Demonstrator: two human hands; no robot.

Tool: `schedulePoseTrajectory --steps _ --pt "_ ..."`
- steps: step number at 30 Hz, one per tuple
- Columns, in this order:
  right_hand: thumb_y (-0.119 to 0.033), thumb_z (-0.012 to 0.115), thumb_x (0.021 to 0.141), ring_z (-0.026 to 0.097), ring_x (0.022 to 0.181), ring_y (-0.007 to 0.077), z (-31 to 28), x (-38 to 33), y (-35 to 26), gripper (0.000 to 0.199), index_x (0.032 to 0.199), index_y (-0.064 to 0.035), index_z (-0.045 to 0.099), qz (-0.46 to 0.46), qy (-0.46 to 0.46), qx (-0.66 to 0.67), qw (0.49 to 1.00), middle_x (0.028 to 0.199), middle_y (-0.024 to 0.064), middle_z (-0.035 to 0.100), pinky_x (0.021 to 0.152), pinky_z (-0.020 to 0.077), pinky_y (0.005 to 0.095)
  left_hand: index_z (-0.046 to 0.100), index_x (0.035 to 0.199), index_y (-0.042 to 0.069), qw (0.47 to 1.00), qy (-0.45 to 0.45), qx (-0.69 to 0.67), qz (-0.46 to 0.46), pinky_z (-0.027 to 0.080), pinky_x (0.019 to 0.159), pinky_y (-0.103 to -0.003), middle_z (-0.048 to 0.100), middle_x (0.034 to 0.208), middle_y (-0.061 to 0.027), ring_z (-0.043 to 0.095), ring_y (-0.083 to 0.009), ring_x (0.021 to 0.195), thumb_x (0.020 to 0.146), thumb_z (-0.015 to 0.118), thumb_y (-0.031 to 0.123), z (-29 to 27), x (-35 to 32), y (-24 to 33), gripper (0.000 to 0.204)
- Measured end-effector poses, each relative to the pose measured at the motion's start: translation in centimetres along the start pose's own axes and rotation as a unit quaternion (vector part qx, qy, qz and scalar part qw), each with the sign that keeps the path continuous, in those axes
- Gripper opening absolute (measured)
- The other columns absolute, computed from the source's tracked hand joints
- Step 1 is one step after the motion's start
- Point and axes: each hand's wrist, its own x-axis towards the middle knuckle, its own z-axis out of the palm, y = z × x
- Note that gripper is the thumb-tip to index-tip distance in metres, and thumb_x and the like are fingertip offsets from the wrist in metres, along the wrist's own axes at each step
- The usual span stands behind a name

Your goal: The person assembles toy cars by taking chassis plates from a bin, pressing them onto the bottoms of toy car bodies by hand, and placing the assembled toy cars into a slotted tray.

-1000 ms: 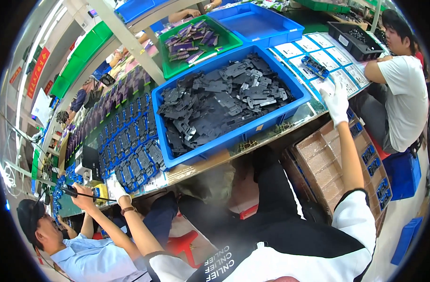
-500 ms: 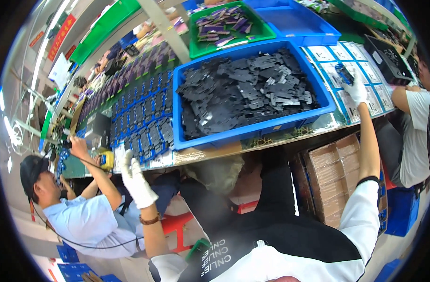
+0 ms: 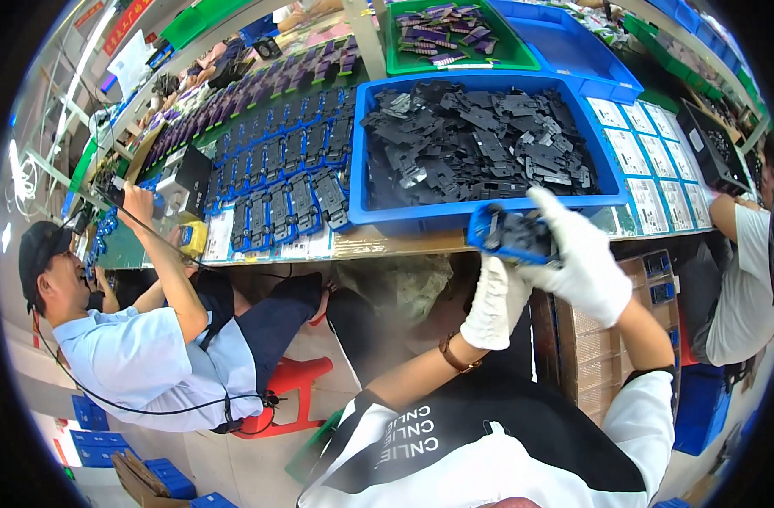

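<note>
In front of the large blue bin's near edge, a blue-and-black plastic part (image 3: 507,234) is held up between my white-gloved hands. My right hand (image 3: 580,262) grips it from the right, thumb and fingers around its end. Beneath it, my left hand (image 3: 495,303) closes on the underside, its fingertips partly hidden by the part. Loose flat black plastic pieces (image 3: 488,144) fill the blue bin (image 3: 404,224) behind my hands. Rows of similar blue-and-black parts (image 3: 277,207) lie on the table to the left.
White printed cards (image 3: 653,161) lie to the right, beside a black box (image 3: 713,148). A green tray (image 3: 395,51) and a blue tray (image 3: 564,51) stand behind the bin. Below the table edge is a brown compartment tray (image 3: 598,356). A person (image 3: 141,330) works at left, another (image 3: 734,279) at right.
My right hand has come from the cards at far right to the front of the bin, bringing the part. My left hand has moved right to meet it. The view has shifted slightly.
</note>
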Motion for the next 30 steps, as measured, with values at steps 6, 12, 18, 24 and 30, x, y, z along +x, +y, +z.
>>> schedulePoseTrajectory --steps 6,12,18,24,30 --pt "-0.033 0.074 0.077 0.059 0.109 0.0337 1.7 2.4 -1.4 0.063 0.129 -0.0032 0.054 -0.048 -0.044 0.112 0.992 0.121 0.0193 0.059 0.095 0.0461 0.0389 0.038 0.138 0.012 0.971 0.184 -0.153 -0.024 0.042 0.102 -0.05 0.047 0.137 -0.012 0.05 -0.0295 0.121 0.083 0.04 0.077 0.0 -1.2 7.2 0.085" --pt "-0.042 0.064 0.086 0.066 0.092 0.0366 3.8 10.8 4.1 0.05 0.116 -0.0022 0.063 0.126 0.06 -0.09 0.986 0.099 0.0204 0.068 0.083 0.0515 0.041 0.048 0.128 0.013 0.931 0.26 -0.255 -0.022 0.042 0.101 -0.053 0.055 0.122 -0.0112 0.053 -0.0322 0.116 0.085 0.041 0.074 -1.9 -2.9 9.2 0.075" --pt "-0.05 0.063 0.084 0.066 0.094 0.037 6.6 14.5 5.4 0.061 0.124 -0.0043 0.06 0.172 -0.045 -0.202 0.963 0.101 0.0229 0.068 0.084 0.0515 0.0434 0.052 0.125 0.014 0.941 0.228 -0.249 -0.033 0.042 0.102 -0.052 0.058 0.121 -0.0106 0.054 -0.0315 0.116 0.084 0.05 0.07 -2.3 -3.8 9.9 0.069" --pt "-0.035 0.061 0.084 0.064 0.096 0.037 6.0 13.2 6.2 0.044 0.118 -0.0088 0.063 0.142 -0.026 -0.128 0.981 0.103 0.0196 0.067 0.086 0.0498 0.0435 0.053 0.124 0.015 0.937 0.221 -0.269 -0.02 0.042 0.101 -0.051 0.058 0.122 -0.0096 0.054 -0.0304 0.116 0.084 0.051 0.069 -2.9 -4.1 10.4 0.068" --pt "-0.022 0.065 0.083 0.062 0.097 0.0345 4.9 8.7 0.7 0.042 0.122 -0.0082 0.059 -0.04 0.128 -0.161 0.978 0.11 0.0161 0.061 0.082 0.0501 0.041 0.053 0.124 0.015 0.933 0.215 -0.288 -0.007 0.042 0.101 -0.051 0.058 0.12 -0.0085 0.055 -0.0291 0.115 0.084 0.052 0.067 -3.6 -3.7 10.8 0.065"
